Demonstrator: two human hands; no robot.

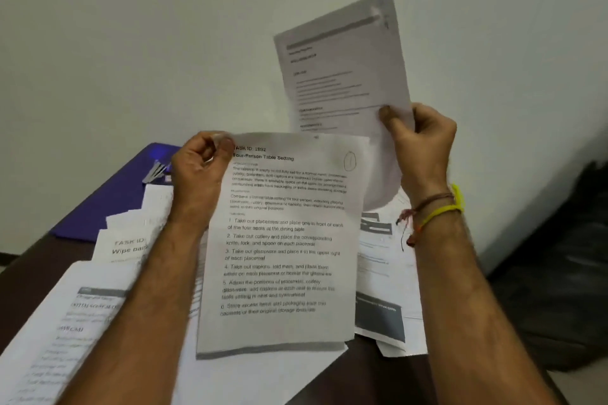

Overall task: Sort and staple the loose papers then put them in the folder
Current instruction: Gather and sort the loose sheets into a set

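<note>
holding two printed sheets up above the table [329,381], one in each hand. left hand [197,174] pinches the top left corner of the "four-person table setting" sheet [283,240], fingers curled tight round the edge; the sheet hangs down, tilted a little. right hand [418,141] grips the lower right part of a second printed sheet [342,69], thumb on its face, fingers curled behind; this sheet stands higher, against the wall [131,26], text too blurred to read. loose papers [65,322] lie spread over the dark table under both forearms. purple folder [125,187] lies flat at the far left of the table, with a stapler [158,169] on it, blurred. thread bands [434,207] on the right wrist.
</note>
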